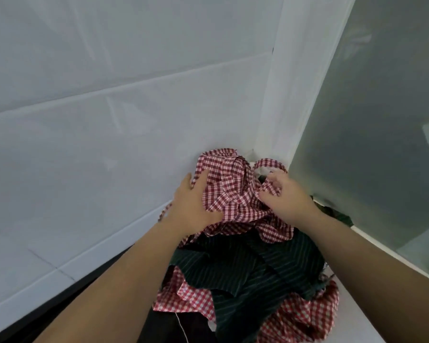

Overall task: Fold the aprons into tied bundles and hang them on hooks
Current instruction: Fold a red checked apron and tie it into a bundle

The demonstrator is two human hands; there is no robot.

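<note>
L hand (192, 203) lay flat, pressing apron (224, 191); R hand (286, 198) pinched strap (270, 162). Cloth looked soft, light, floppy; best held by strap.

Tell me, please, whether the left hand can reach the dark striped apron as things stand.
Probably yes: the left hand rests on the dark red checked apron, and the dark striped apron lies uncovered just nearer the person, with nothing between.
</note>
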